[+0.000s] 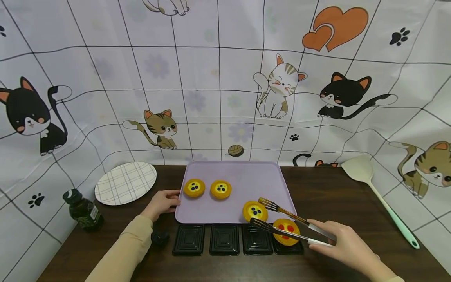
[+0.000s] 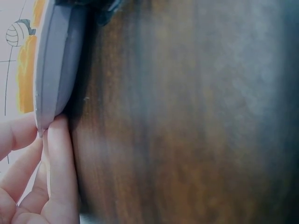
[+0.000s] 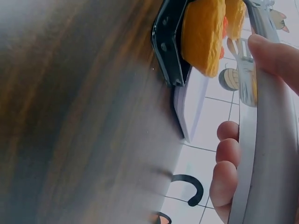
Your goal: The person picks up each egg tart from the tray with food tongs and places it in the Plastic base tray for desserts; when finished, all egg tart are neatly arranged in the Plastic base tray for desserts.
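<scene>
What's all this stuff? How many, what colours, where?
Rectangular tray: 1, lilac, centre
Square moulds: 4, black, in front of tray
Round blue-dotted tarts: 3, yellow, on tray
Round red-dotted tart: 1, yellow, rightmost mould
Metal tongs: 1, silvery, right hand
Round grid-lined plate: 1, white, back left
Bottle: 1, dark green, far left
Long-handled spatula: 1, cream-and-mint, far right
Wood-grain table: 1, brown, underneath
Cat-print sheet: 1, white, behind
Small unclear thing: 1, black, front left
Left hand: 1, beige-sleeved, tray's left edge
Right hand: 1, bare, holding tongs
</scene>
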{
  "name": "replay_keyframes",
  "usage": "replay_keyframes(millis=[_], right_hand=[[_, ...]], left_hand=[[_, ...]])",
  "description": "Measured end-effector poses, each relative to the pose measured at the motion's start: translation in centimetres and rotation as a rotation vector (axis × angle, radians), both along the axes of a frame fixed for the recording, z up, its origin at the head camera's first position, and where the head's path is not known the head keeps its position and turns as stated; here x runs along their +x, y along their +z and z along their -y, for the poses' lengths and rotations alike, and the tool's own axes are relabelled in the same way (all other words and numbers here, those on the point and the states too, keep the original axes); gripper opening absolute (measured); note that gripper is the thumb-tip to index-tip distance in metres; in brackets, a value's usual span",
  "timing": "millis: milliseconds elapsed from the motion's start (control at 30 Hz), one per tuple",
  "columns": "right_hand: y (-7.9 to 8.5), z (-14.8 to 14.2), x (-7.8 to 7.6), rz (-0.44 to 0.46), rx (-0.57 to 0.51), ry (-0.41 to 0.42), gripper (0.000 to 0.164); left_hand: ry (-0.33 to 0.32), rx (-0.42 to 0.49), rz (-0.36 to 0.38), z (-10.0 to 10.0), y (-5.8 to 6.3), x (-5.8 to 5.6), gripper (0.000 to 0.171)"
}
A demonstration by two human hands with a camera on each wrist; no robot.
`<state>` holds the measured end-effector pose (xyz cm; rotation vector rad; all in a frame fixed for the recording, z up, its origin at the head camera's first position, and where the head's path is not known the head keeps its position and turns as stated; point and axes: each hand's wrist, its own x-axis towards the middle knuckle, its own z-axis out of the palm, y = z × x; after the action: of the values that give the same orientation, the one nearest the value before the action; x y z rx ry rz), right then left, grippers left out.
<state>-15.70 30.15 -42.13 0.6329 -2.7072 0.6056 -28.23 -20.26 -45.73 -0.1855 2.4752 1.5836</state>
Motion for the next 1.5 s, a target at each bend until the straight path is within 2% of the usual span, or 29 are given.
replay_keyframes(millis=[200, 433, 600, 700, 867, 967, 1167, 1400, 1500], right_hand=[[-0.2, -0.2, 1.3, 0.002, 0.001, -0.003, 0.058], [-0.1, -0.4, 2.3, 0.011, 0.056, -0.028, 0.058], [0.0, -0.4, 2.8, 0.075, 0.061, -0.020, 0.057], [0.0, -0.4, 2.9, 0.082, 0.068, -0.010, 0.057], [-0.4, -0.5, 3.0, -0.007, 0.052, 0.015, 0.059], [-0.6, -0.5, 2.9, -0.023, 0.058, 0.027, 0.060], [-0.4, -0.4, 3.0, 0.020, 0.092, 0.012, 0.060], [-0.3, -0.2, 3.1, 0.009, 0.124, -0.017, 0.061], [-0.2, -0.1, 3.1, 0.043, 0.132, -0.020, 0.061]], left_hand=[[-0.012, -0.005, -0.003, -0.2, 0.0, 0.0, 0.049], [-0.007, 0.026, -0.001, 0.0, 0.0, -0.1, 0.051], [-0.002, 0.019, 0.005, 0.1, 0.0, -0.1, 0.051], [-0.010, 0.014, 0.004, 0.1, 0.1, -0.1, 0.051], [-0.017, 0.009, 0.000, 0.1, 0.0, -0.1, 0.051], [-0.010, 0.011, 0.003, 0.1, -0.1, -0.1, 0.051], [-0.008, 0.009, -0.002, 0.2, -0.3, -0.2, 0.050], [-0.020, 0.036, 0.000, 0.2, 0.0, 0.0, 0.051], [-0.029, 0.037, -0.002, 0.2, 0.1, 0.1, 0.051]])
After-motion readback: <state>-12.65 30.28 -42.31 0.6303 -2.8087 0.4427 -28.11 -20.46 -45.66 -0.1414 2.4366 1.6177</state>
